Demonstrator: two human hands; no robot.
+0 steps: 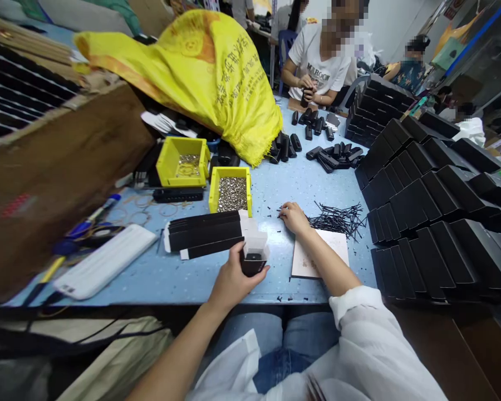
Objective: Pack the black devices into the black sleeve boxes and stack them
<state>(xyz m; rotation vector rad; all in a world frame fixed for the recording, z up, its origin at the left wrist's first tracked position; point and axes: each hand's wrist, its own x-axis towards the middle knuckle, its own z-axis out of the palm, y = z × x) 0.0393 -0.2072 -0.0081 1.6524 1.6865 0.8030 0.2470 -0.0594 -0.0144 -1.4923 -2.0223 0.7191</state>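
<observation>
Near the counter's (158,278) front edge, the left hand (232,281) has its fingers closed around a small black part (253,263); it should be held steady and upright. Toward the right edge, the right hand's (294,217) fingers curl loosely, pinching at the pins (338,218); best to lift just one.

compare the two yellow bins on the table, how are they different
The left yellow bin looks nearly empty, with a thin scatter of small metal parts on its floor; the right yellow bin is filled with them. The left one sits farther back and turned at an angle; the right one sits nearer and squarer, just behind the black sleeves. Both are open yellow plastic bins on the blue table.
</observation>
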